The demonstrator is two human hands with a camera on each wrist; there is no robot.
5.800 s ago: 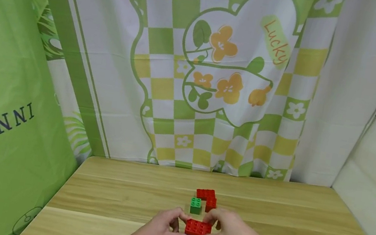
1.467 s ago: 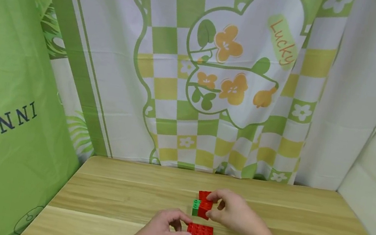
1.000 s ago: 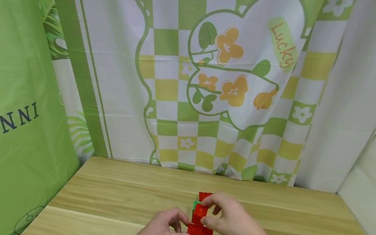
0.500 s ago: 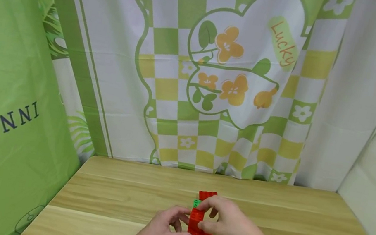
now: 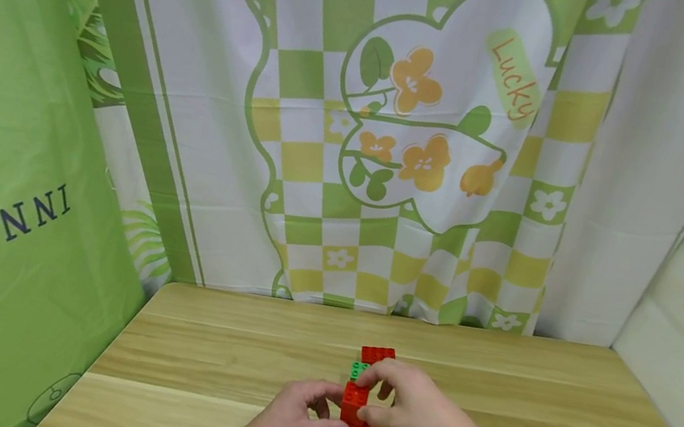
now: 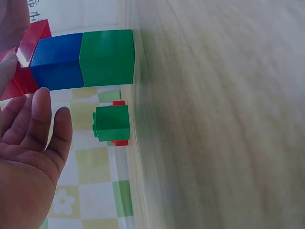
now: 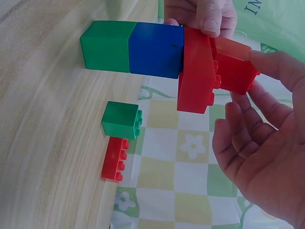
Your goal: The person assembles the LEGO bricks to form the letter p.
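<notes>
A small tower stands on the table. It has a green brick (image 7: 107,47) at the bottom, a blue brick (image 7: 156,50) above it, and a long flat red brick (image 7: 195,71) overhanging to the right. My left hand (image 5: 296,415) pinches the long red brick's left end between thumb and fingers. Between the thumb and forefinger of my right hand (image 5: 417,410) is a square red brick (image 7: 233,67), right on top of the long one's left end. The long brick's back is partly hidden behind the square brick and my fingers.
Behind the tower, another green brick (image 7: 120,119) stands on the wooden table (image 5: 221,352). A flat red brick (image 5: 377,354) lies just beyond it, partly covered by my right hand in the head view. Printed curtains (image 5: 292,182) hang behind and at both sides.
My right hand has picked the square red brick from beside the rear bricks, brought it towards me and lowered it onto the long red brick. My left hand has stayed at the tower.
</notes>
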